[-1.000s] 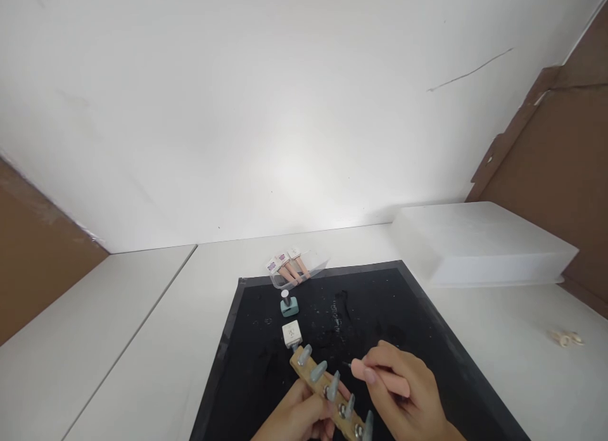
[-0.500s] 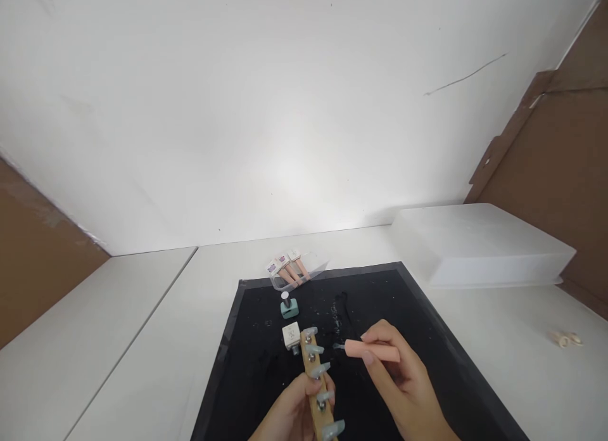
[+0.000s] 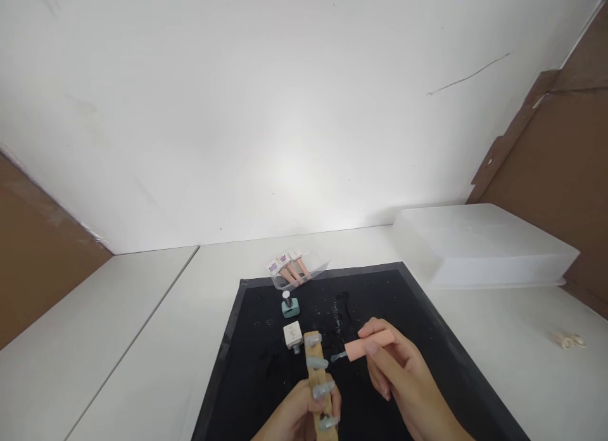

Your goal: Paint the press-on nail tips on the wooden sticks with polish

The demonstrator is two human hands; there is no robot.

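My left hand is closed round a wooden strip that carries several pale grey-green false nails on small mounts. Between the thumb and fingers of my right hand is the peach cap of a nail polish brush. Its grey bristle tip points left, just off the second nail from the far end, with a small gap between them. Left of the strip's far end lies a white square polish bottle, its neck uncapped. Behind that stands a teal bottle with a dark and white cap.
A clear tray with several peach-capped bottles sits at the back edge of the black mat. To the right are a translucent white box and small beige pieces on the white table. A white wall rises behind.
The strip has rolled, so the nails show more of their tops and face the brush. My right hand has tilted the brush, bringing its tip lower and slightly left.
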